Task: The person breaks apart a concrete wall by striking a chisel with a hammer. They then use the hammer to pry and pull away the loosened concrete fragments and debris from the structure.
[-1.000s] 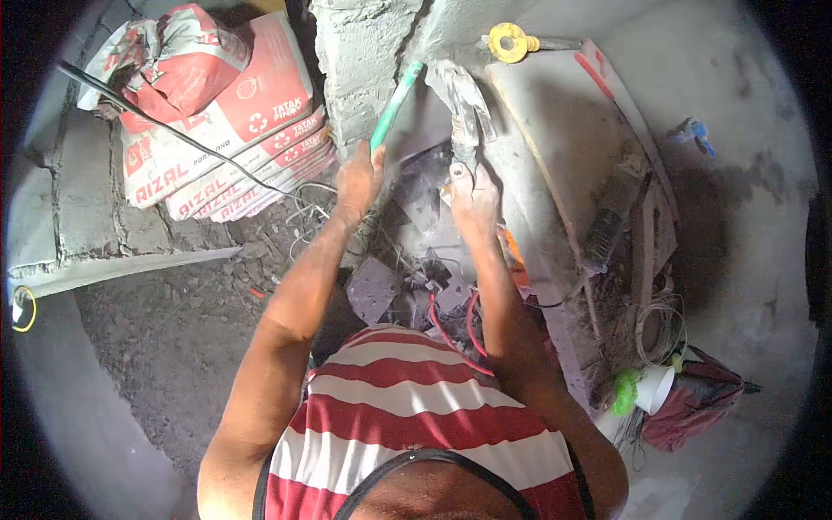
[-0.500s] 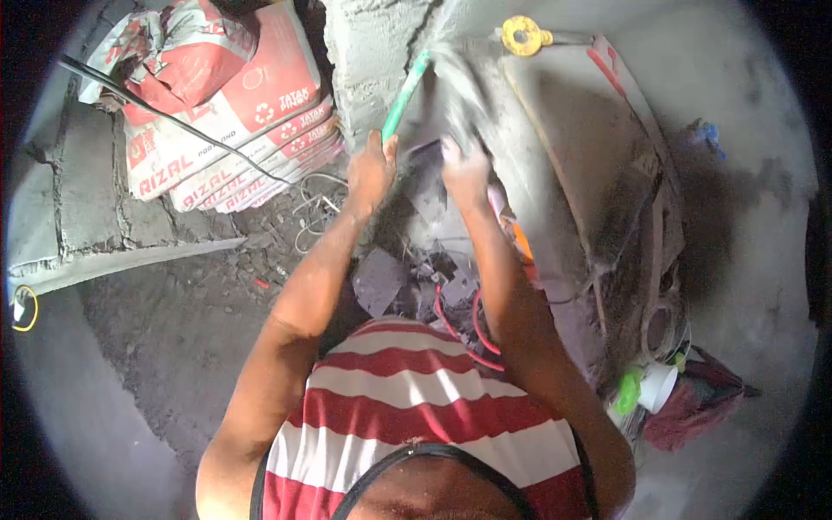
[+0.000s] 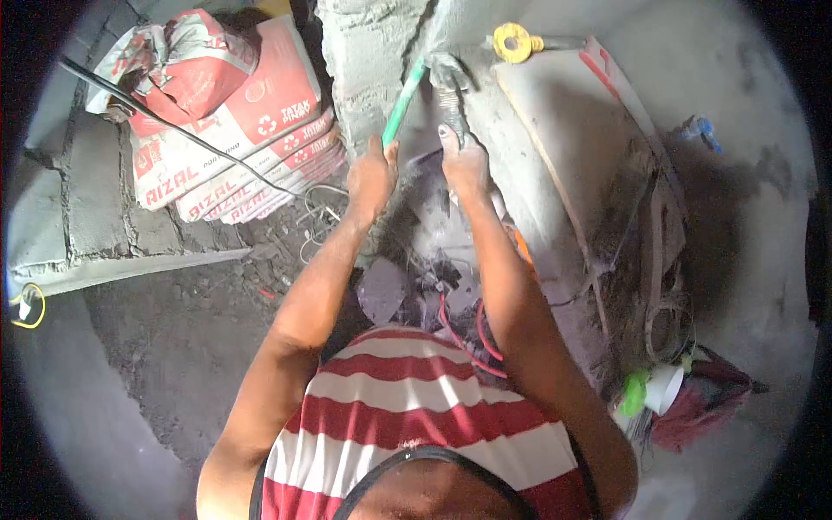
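Observation:
My left hand [image 3: 373,178] is closed around the lower end of a slim green rod [image 3: 404,102], which slants up along the rough concrete column [image 3: 368,65]. In my right hand [image 3: 464,163] is what looks like a hammer [image 3: 450,95], grey, with its head close beside the rod's far end. The fingers wrap its dark handle, with the thumb lying along it. Both arms reach forward, hands a short way apart.
Stacked cement bags [image 3: 230,156] lie at the left with a black cable [image 3: 165,117] across them. A large dusty sack-like block [image 3: 572,130] stands right, a yellow tool [image 3: 516,43] on its top edge. Red hoses [image 3: 485,334], rubble and a white cup [image 3: 663,388] are lower down.
The hammer was smeared by motion near the rod's top and now shows more sharply, its head beside the rod's tip. My left hand keeps its hold on the rod.

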Demonstrator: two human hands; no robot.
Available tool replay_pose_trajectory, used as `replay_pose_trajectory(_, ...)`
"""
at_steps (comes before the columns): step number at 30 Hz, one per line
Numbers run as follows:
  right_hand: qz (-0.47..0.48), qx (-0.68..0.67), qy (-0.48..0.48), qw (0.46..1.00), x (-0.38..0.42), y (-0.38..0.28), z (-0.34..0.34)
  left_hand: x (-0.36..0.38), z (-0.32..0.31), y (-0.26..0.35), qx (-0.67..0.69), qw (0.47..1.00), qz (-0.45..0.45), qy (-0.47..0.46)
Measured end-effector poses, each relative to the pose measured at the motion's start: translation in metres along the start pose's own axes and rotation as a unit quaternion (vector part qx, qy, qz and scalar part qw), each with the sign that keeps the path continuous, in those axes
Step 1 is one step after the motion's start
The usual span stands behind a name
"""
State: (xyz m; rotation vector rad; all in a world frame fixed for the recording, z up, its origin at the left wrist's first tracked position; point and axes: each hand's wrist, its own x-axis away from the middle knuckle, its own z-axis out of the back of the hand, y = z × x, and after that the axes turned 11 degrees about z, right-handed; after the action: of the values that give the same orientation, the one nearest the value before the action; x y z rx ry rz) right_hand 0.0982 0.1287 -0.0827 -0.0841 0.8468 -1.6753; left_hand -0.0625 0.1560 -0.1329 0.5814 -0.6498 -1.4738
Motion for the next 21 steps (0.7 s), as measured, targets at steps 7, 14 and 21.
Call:
replay_pose_trajectory(7, 0.074, -0.284, 0.138, 0.946, 0.031, 0.032, -0.015, 0.002, -0.002, 0.0, -0.016, 1.0, 0.002, 0.004)
replay_pose_trajectory(14, -0.031, -0.02, -0.006, 0.999, 0.02, 0.003, 0.002, 0.009, -0.011, -0.006, 0.063, 0.99, 0.05, -0.111)
replay_pose_trajectory(21, -0.145, -0.344, 0.001, 0.928, 0.059, 0.018, 0.034, 0.072, -0.02, -0.031, -0.033, 0.996, 0.033, -0.082)
